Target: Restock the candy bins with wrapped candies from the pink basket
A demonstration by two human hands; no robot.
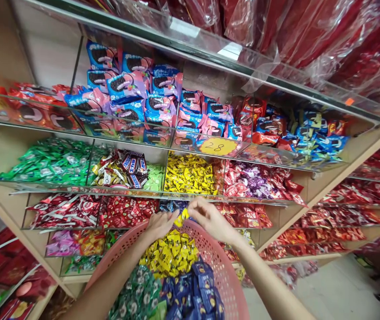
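Observation:
My left hand (162,225) and my right hand (209,216) meet above the far rim of a pink perforated plastic basket (231,278). Pinched between their fingertips are a few yellow-wrapped candies (181,218); exactly how many is unclear. Below my hands, inside the basket, lies a heap of the same yellow candies (171,253). Dark green wrapped candies (134,291) fill the near left of the basket, and dark blue wrapped packets (196,289) the near right. A light green wrapper (159,311) shows between them at the bottom edge.
Shelves with clear dividers rise ahead, holding yellow candies (190,173), green candies (54,160), Snickers bars (133,164) and blue-pink cookie packs (126,86). A yellow price tag (218,146) reads 28. Red bags (310,35) hang over the top shelf. Floor (336,289) shows at right.

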